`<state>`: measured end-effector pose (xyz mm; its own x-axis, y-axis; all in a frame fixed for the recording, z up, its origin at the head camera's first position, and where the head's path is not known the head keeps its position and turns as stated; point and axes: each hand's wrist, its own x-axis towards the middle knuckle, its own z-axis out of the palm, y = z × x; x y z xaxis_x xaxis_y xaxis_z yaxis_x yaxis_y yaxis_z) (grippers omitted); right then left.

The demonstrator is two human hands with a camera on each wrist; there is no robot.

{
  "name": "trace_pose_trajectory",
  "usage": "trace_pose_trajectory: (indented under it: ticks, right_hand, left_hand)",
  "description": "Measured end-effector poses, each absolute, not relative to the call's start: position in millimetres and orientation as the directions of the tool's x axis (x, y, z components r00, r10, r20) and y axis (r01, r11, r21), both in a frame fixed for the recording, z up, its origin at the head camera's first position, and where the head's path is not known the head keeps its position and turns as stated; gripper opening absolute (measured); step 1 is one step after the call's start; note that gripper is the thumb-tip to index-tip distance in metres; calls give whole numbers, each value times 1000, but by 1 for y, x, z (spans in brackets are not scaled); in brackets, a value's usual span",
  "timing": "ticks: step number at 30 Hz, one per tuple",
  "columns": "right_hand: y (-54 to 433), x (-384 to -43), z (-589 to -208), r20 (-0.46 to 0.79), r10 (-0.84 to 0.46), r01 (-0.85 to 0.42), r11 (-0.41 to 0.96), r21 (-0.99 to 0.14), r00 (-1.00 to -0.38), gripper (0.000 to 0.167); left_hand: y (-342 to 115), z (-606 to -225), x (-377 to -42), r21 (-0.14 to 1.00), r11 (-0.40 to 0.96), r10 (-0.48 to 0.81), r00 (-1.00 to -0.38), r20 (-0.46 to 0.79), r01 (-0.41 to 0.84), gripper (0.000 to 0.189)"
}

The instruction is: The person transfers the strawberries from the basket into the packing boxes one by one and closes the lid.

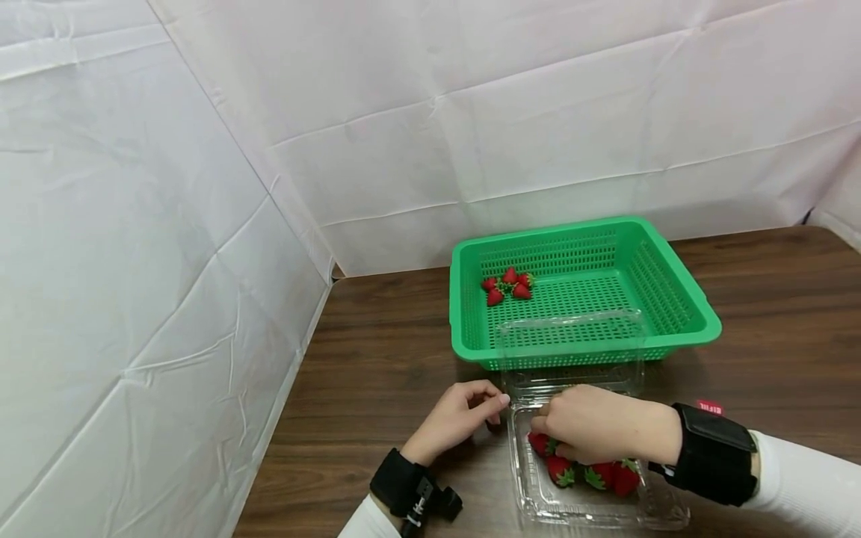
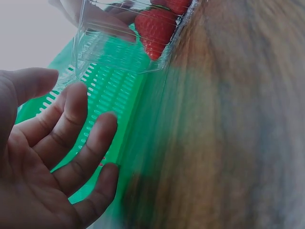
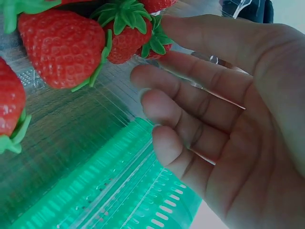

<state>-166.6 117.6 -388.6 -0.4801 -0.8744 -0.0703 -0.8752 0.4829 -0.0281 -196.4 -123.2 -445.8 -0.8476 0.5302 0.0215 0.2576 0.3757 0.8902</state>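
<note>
A clear plastic clamshell box (image 1: 578,514) lies unfolded on the table, with several strawberries (image 1: 560,472) in its near half. Over these my right hand (image 1: 595,424) is lowered. Its thumb and index finger pinch a small strawberry (image 3: 153,46) by its leafy end, and the other fingers bend loosely. To the left of the box my left hand (image 1: 460,417) holds nothing, its fingers relaxed and slightly bent, the fingertips close to the box's edge. Whether they touch it I cannot tell. The transparent lid (image 1: 572,329) leans on a green basket.
Behind the box stands the green perforated basket (image 1: 572,233), with several smaller strawberries (image 1: 509,278) grouped at its left. A red label (image 1: 709,406) shows beside the right wrist. White cloth (image 1: 377,134) hangs behind and left of the wooden table (image 1: 363,359).
</note>
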Motion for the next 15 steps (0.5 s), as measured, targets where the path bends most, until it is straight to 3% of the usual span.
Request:
trace_pose_trajectory:
  ticks: [5,15]
  right_hand:
    - [119,-166,-383,-40,-894,-894,447,-28,-445,18]
    - [125,-165,-340,214,-931,-949,313,48,-296,19]
  left_hand:
    - [-124,-444,-197,899,364,478,-877,42,242,33]
    - [-125,-444,-200,936,278,285,-949,137,218,44]
